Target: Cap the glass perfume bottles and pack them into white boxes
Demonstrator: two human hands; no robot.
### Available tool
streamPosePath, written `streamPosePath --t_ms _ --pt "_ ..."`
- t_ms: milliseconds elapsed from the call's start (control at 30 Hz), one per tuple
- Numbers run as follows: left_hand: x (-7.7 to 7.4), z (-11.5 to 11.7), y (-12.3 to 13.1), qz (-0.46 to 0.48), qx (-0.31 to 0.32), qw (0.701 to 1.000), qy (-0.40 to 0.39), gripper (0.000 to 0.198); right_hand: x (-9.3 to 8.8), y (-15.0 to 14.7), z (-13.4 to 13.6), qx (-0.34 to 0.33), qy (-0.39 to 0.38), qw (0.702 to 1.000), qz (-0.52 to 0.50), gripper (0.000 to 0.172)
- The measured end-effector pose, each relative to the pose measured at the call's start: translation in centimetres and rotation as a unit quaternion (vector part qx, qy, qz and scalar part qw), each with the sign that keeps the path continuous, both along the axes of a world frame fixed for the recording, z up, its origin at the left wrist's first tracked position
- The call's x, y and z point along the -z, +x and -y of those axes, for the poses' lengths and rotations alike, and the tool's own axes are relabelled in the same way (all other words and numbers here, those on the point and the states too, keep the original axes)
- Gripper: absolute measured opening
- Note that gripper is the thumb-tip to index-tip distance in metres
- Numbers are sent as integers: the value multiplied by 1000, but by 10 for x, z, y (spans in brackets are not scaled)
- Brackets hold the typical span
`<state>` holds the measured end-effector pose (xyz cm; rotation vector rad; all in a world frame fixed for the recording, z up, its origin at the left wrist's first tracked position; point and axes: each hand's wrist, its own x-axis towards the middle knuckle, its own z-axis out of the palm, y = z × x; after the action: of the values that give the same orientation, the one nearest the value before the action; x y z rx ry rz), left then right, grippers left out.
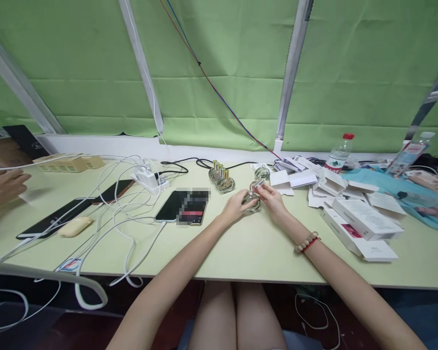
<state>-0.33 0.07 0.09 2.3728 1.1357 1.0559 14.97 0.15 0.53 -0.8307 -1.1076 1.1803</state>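
My left hand (235, 206) is closed around the side of a small round glass bottle (253, 206), which stands on or just above the table. At the bottle's neck, my right hand (273, 198) pinches a small silvery piece (257, 184) whose kind I cannot make out. Just behind my hands is another clear glass bottle (262, 172). To the left stand several round glass bottles (224, 183) with gold necks, grouped close together and holding something brownish.
Phones (168, 206) and tangled white cables (126, 233) lie left, near a power strip (149, 180). Opened white boxes (365, 218) and a red-capped water bottle (339, 153) occupy the right. Another person's hand (3, 187) is at far left, beside small yellowish boxes (67, 164).
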Motion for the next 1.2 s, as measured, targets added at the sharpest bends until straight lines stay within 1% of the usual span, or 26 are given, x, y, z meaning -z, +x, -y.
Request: streamPosePath --t_ms 133,233,367,467,567,633,700,800,867,1000,1067,1200 --pt "0 0 0 -8 -11 1000 6 31 2 8 -6 -13 -26 1000 1 30" --pt "1 -1 1 -12 -13 1000 10 31 3 12 -9 -7 -50 999 -16 19" --pt "1 0 1 -18 -19 999 26 32 2 15 -8 -20 -98 994 -37 11" --pt "-1 3 1 8 -54 996 76 40 -1 18 -6 -40 -114 992 -33 8" --pt "-5 7 2 21 -90 986 140 38 -5 22 -4 -45 -100 994 -4 9" --pt "-8 9 2 11 -92 981 169 33 -8 24 -3 -30 -97 995 23 16" --pt "-9 9 2 -5 -87 980 179 31 -11 28 -2 -10 -107 992 65 24" --pt "-7 7 2 -25 -77 981 176 31 -14 33 -1 -8 -123 984 130 27" --pt "-5 5 1 -29 -77 983 165 31 -15 37 0 -7 -135 979 152 27" --pt "-4 1 -2 -23 -91 987 130 30 -7 43 -3 48 -170 968 177 36" --pt "-4 1 -2 -23 -93 988 120 29 -2 45 -7 62 -169 966 187 36" --pt "-4 3 -1 -42 -101 987 119 32 3 46 -11 59 -152 966 199 33"
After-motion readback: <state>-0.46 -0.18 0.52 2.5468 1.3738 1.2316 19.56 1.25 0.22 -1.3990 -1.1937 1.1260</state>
